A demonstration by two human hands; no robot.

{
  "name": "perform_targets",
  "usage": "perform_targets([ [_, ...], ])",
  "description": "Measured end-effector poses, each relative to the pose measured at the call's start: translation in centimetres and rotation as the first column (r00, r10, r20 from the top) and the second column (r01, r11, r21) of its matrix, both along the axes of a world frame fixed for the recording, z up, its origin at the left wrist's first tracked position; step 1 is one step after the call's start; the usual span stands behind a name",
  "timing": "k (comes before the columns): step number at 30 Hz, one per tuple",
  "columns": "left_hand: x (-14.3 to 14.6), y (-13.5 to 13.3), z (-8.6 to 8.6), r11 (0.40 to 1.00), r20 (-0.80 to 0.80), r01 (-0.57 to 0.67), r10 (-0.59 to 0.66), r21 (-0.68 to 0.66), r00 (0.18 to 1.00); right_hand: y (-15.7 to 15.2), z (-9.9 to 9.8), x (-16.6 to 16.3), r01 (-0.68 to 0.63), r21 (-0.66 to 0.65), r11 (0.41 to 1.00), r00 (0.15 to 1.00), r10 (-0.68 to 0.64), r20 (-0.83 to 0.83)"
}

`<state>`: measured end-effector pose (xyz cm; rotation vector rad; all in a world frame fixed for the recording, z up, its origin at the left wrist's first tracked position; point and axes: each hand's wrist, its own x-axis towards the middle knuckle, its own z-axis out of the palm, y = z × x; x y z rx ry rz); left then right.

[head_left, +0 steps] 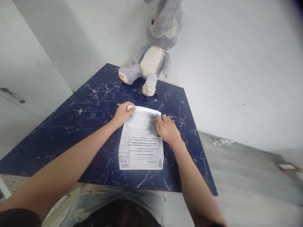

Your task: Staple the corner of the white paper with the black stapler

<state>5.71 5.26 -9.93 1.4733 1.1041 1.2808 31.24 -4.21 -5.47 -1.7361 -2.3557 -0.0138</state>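
Note:
A white sheet of paper (143, 142) with printed lines of text lies on the dark blue table (90, 126), its lines seeming upside down from my side. Along its left side runs a strip of fainter print, and the long edges look folded over. My left hand (123, 113) pinches the far left corner, thumb on top and fingers at the far edge. At the far right edge, my right hand (167, 128) has its fingers curled in against the paper; its thumb and fingertips are partly hidden.
A grey plush rabbit (152, 63) sits at the table's far edge against the wall. To the left stands a white cabinet with a dark handle (13, 94). On the floor at right lie a clear plastic wrapper (223, 142) and a brown flat object (288, 167).

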Motion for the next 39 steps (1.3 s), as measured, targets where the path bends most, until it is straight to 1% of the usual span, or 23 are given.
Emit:
perform_targets([
  [2,0.0,0.1,-0.1,1.0,-0.01,0.003,-0.003,0.008,1.0,-0.1,-0.2,-0.9,0.046,0.016,0.999,0.996,-0.047,0.074],
  [4,-0.1,0.2,-0.2,1.0,-0.041,0.0,0.001,0.025,0.999,-0.2,0.1,-1.1,0.035,0.001,0.999,0.997,-0.035,0.062],
  [7,-0.3,0.2,-0.3,0.997,-0.122,-0.025,0.034,0.074,0.992,-0.5,1.4,0.6,-0.062,-0.01,0.998,0.981,0.059,-0.184],
  [9,-0.4,0.1,-0.2,0.993,-0.193,-0.042,0.064,0.113,0.979,-0.7,2.5,2.8,-0.171,-0.039,0.985,0.897,0.139,-0.419],
  [10,-0.5,0.0,-0.1,0.99,-0.229,-0.048,0.078,0.132,0.97,-0.7,2.9,4.0,-0.25,-0.08,0.965,0.848,0.179,-0.499],
  [12,-0.4,-0.4,0.2,0.983,-0.3,-0.057,0.108,0.175,0.948,-0.8,3.3,6.1,-0.424,-0.187,0.886,0.788,0.259,-0.558],
  [14,-0.3,-0.8,0.5,0.968,-0.39,-0.055,0.15,0.245,0.909,-0.7,3.2,7.7,-0.505,-0.284,0.815,0.785,0.296,-0.544],
  [15,-0.2,-1.1,0.6,0.957,-0.449,-0.033,0.165,0.288,0.878,-0.6,3.0,8.3,-0.5,-0.312,0.808,0.8,0.291,-0.525],
  [16,-0.2,-1.3,0.7,0.947,-0.517,0.02,0.157,0.321,0.841,-0.5,2.7,8.8,-0.472,-0.326,0.819,0.821,0.274,-0.501],
  [18,-0.2,-1.6,0.6,0.924,-0.649,0.19,0.076,0.331,0.757,-0.4,2.2,9.9,-0.364,-0.31,0.878,0.874,0.207,-0.44],
  [20,-0.1,-1.9,0.4,0.897,-0.734,0.339,-0.024,0.284,0.678,-0.3,1.8,11.0,-0.171,-0.247,0.954,0.924,0.069,-0.375],
  [21,0.0,-1.9,0.3,0.888,-0.758,0.377,-0.051,0.263,0.65,-0.3,1.7,11.5,-0.041,-0.199,0.979,0.933,-0.034,-0.359],
  [23,0.2,-1.9,0.1,0.887,-0.778,0.393,-0.063,0.244,0.625,-0.4,1.9,11.6,0.214,-0.1,0.972,0.879,-0.236,-0.415],
  [24,0.3,-1.8,0.1,0.887,-0.775,0.394,-0.069,0.241,0.628,-0.5,2.2,11.2,0.282,-0.077,0.956,0.828,-0.283,-0.484],
  [25,0.5,-1.8,0.2,0.886,-0.761,0.396,-0.079,0.243,0.643,-0.6,2.4,10.4,0.288,-0.078,0.954,0.781,-0.281,-0.557],
  [26,0.6,-1.8,0.3,0.884,-0.732,0.392,-0.09,0.253,0.675,-0.7,2.6,9.1,0.237,-0.09,0.967,0.745,-0.241,-0.622],
  [27,0.7,-1.8,0.4,0.886,-0.682,0.375,-0.098,0.272,0.725,-0.8,2.6,7.5,0.137,-0.112,0.984,0.719,-0.177,-0.672],
  [29,0.9,-1.9,0.8,0.913,-0.497,0.279,-0.1,0.299,0.862,-0.8,2.2,3.5,-0.023,-0.119,0.993,0.74,-0.063,-0.67],
  [31,1.1,-2.1,1.0,0.961,-0.214,0.171,-0.124,0.217,0.969,-0.6,1.2,-0.4,-0.067,-0.079,0.995,0.774,0.002,-0.633],
  [33,1.4,-2.2,0.9,0.987,0.05,0.16,-0.161,0.031,0.986,-0.3,-0.2,-3.3,-0.077,-0.048,0.996,0.791,0.032,-0.611],
  [35,1.6,-2.3,0.6,0.97,0.187,0.212,-0.188,-0.117,0.964,0.1,-1.2,-4.5,-0.084,-0.044,0.996,0.801,0.041,-0.597],
  [37,1.9,-2.3,0.4,0.96,0.2,0.23,-0.197,-0.162,0.96,0.3,-1.4,-4.0,-0.159,-0.082,0.984,0.78,0.074,-0.622],
  [39,2.1,-2.4,0.3,0.963,0.175,0.226,-0.199,-0.145,0.964,0.4,-1.0,-2.6,-0.333,-0.151,0.931,0.709,0.141,-0.691],
])
